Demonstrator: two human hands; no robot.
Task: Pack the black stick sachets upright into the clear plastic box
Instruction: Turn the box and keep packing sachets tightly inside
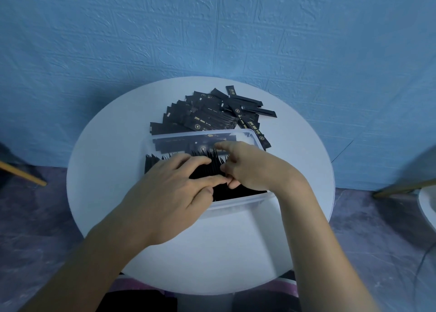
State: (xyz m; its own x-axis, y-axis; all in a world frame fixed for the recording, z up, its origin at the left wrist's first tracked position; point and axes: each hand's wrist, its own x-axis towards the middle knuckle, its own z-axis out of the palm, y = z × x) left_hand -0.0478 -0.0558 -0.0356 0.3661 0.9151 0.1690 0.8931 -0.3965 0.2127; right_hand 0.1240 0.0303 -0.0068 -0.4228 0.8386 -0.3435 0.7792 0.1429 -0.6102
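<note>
Entry, head view. The clear plastic box (236, 205) sat near the middle of the round white counter (212, 252), long side facing you. Inside it, the black stick sachets (245, 192) stood on end in a packed row, running from the left wall across to the right, their top edges fanning slightly between your hands.

Your left hand (174, 189) lay over the left and middle part of the row. Its fingers (198, 162) were extended and only gently bent, resting flat on the sachet tops, with the thumb down by the box's near wall. It gripped nothing.

Your right hand (250, 167) reached in from the right, above the right part of the row. The index finger (226, 145) pointed straight toward the far wall of the box. The other fingers were curled in and the thumb met the sachet tops just beside your left index finger. The view was blurred there, so it could not be told whether they pinched a sachet.

A loose pile (212, 116) of the same sachets lay flat and overlapping on the counter, just behind the box and touching its far right corner.

Behind the counter stood a blue textured wall (212, 28).
</note>
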